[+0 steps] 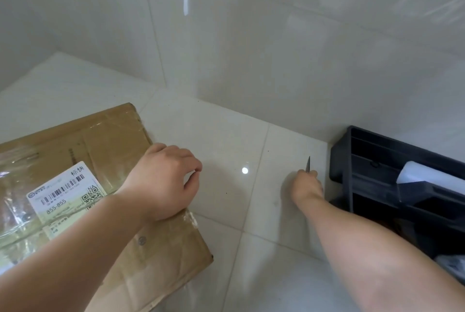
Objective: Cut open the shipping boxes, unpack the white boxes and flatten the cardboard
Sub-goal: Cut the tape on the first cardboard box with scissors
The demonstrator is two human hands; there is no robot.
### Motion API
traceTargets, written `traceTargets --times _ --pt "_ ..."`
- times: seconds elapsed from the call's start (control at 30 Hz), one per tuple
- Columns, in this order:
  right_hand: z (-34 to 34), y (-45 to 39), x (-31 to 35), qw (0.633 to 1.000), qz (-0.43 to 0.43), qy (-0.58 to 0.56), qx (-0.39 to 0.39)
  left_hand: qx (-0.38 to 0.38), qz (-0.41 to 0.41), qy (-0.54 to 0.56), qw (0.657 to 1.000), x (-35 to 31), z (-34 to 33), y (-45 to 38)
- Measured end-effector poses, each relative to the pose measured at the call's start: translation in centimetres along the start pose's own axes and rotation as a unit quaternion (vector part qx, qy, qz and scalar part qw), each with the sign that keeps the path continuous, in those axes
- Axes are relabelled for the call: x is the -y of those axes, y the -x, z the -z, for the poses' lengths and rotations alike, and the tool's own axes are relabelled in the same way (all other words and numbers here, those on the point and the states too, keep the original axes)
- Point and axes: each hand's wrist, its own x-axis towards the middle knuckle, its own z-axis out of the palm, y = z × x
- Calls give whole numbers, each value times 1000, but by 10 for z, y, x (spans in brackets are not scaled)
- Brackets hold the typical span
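A brown cardboard shipping box [110,150], taped and bearing a white label [65,196], lies on the tiled floor at the left. My left hand [163,181] hovers over the box's right edge with fingers loosely curled, holding nothing that I can see. Far to the right, my right hand [305,187] grips a small knife [308,164] whose thin blade points up and away, low over the floor beside a black crate. No white boxes show.
A black plastic crate [377,176] with dividers stands against the wall at the right, with a white object [427,173] inside. Glossy tiled walls [251,47] form a corner behind. White floor tiles [226,150] lie between box and crate.
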Motion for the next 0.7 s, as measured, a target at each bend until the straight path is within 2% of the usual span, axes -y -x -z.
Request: traceTargets --times 0.2,0.37,0.53,0.7 --pt "-3 -4 2 1000 16 -22 -7 3 8 3 1000 0 2 -1" --pt "1 2 19 997 42 -62 31 -11 4 8 1000 -1 5 3" --pt "32 11 65 986 141 -77 46 -9 -5 8 1000 0 12 16" --pt "81 51 125 949 285 -118 68 -1 -21 25 999 -4 20 30"
